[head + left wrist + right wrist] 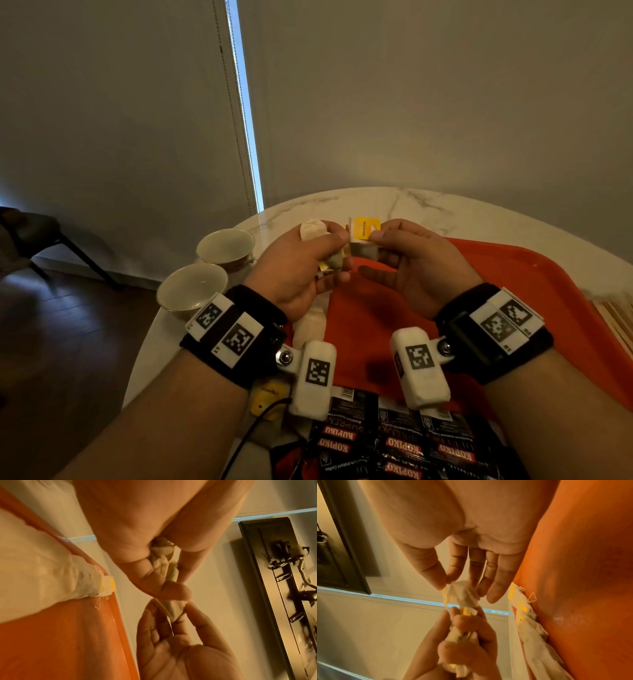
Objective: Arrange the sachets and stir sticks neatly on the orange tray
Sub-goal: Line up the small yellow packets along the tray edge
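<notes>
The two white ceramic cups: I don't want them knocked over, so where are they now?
In the head view both white ceramic cups stand on the marble table, left of the orange tray, just beyond the left hand.

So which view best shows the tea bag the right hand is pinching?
The head view: the tea bag shows its yellow tag face-on, pinched by the right hand. The right wrist view shows its crumpled underside; the left wrist view, only an edge.
</notes>
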A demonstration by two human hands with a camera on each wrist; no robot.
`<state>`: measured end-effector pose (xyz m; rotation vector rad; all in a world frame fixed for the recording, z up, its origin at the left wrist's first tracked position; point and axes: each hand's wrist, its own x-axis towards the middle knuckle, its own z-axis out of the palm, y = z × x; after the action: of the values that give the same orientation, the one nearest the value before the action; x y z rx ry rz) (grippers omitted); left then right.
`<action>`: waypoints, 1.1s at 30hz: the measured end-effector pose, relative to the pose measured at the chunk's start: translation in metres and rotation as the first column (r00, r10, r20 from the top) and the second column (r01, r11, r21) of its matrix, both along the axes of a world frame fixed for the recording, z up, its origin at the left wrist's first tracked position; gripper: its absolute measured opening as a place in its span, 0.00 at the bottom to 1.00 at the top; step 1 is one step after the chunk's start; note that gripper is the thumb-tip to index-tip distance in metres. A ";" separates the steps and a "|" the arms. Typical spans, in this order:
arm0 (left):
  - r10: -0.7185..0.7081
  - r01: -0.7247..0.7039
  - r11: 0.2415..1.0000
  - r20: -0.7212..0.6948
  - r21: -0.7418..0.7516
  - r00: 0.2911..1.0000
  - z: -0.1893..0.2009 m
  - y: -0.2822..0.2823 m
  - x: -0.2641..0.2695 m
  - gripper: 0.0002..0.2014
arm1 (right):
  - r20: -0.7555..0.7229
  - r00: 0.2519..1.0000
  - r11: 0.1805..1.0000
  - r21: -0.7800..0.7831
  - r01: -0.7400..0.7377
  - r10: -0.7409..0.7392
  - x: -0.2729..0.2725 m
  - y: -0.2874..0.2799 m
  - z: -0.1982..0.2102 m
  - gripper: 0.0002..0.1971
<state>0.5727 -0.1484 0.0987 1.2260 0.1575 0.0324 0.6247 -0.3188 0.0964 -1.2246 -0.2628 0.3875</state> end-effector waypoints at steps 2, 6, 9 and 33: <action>0.005 -0.005 1.000 0.023 0.002 1.000 0.000 -0.003 -0.002 0.04 | 0.023 1.000 1.000 -0.003 -0.009 0.009 -0.002 0.002 -0.002 0.04; 0.020 -0.024 0.998 0.055 0.064 0.998 -0.002 -0.005 -0.004 0.12 | 0.077 0.994 0.996 -0.034 -0.079 0.082 -0.007 0.003 -0.002 0.07; 0.027 -0.029 0.994 0.022 0.106 0.999 -0.001 -0.002 -0.004 0.07 | 0.057 0.995 0.996 -0.018 -0.082 0.083 -0.007 0.002 -0.001 0.10; 0.083 -0.100 0.960 0.078 0.261 0.994 -0.006 0.007 -0.001 0.02 | 0.063 0.989 0.967 -0.229 -0.115 0.132 -0.008 -0.010 0.004 0.14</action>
<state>0.5717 -0.1415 0.0927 1.4819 0.1551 0.1798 0.6172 -0.3288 0.1002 -1.4520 -0.3716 0.4880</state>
